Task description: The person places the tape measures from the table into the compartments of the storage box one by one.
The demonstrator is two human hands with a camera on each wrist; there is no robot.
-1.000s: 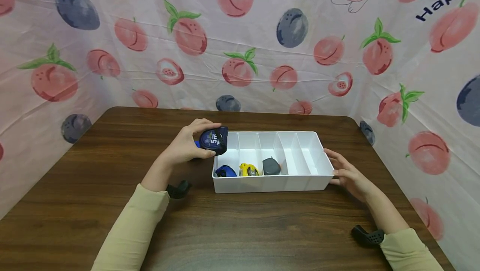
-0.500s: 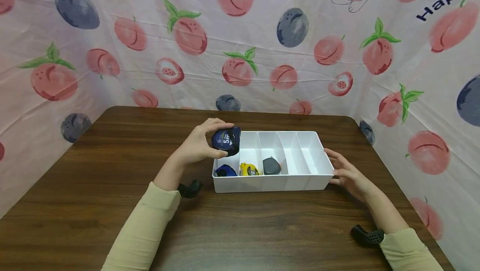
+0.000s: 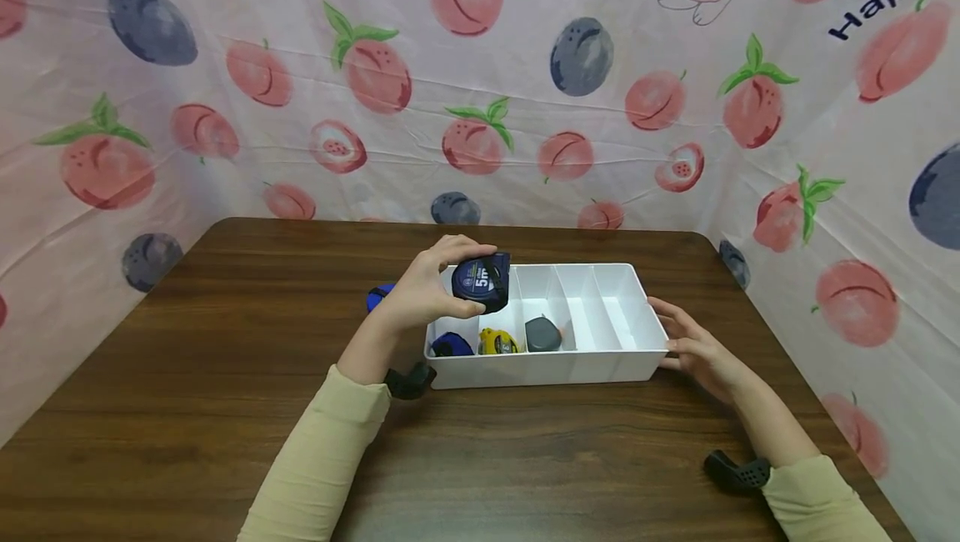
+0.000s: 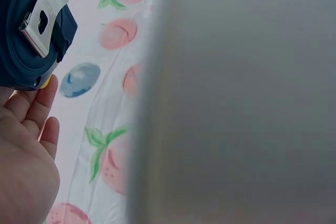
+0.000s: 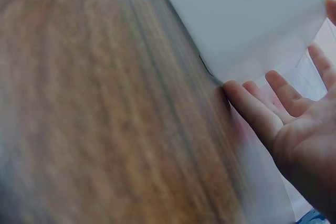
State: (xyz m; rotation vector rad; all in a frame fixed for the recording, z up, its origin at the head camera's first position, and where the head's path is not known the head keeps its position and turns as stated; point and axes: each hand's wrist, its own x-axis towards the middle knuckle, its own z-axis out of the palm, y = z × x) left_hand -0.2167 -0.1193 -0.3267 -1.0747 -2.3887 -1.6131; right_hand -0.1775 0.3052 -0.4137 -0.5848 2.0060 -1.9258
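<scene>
My left hand [image 3: 427, 290] grips a dark navy tape measure [image 3: 482, 282] marked 5m, above the left end of a white divided tray [image 3: 536, 368]. A silver belt clip [image 4: 48, 17] shows on the tape measure's back in the left wrist view. In the tray's near part sit a blue tape measure [image 3: 452, 344], a yellow tape measure [image 3: 497, 341] and a dark grey rounded tape measure [image 3: 542, 334], each in its own compartment. My right hand [image 3: 693, 350] rests at the tray's right end, its extended fingertips [image 5: 231, 88] against the end wall.
Partly hidden behind my left hand, a bright blue object [image 3: 378, 297] lies on the brown wooden table [image 3: 225, 375]. Narrow compartments [image 3: 622, 308] make up the tray's right side. A fruit-patterned sheet [image 3: 480, 83] hangs around the table's back and sides.
My left hand has carried the navy tape measure to the right, from the tray's left edge to above its left compartments. The right hand and the tray have stayed put.
</scene>
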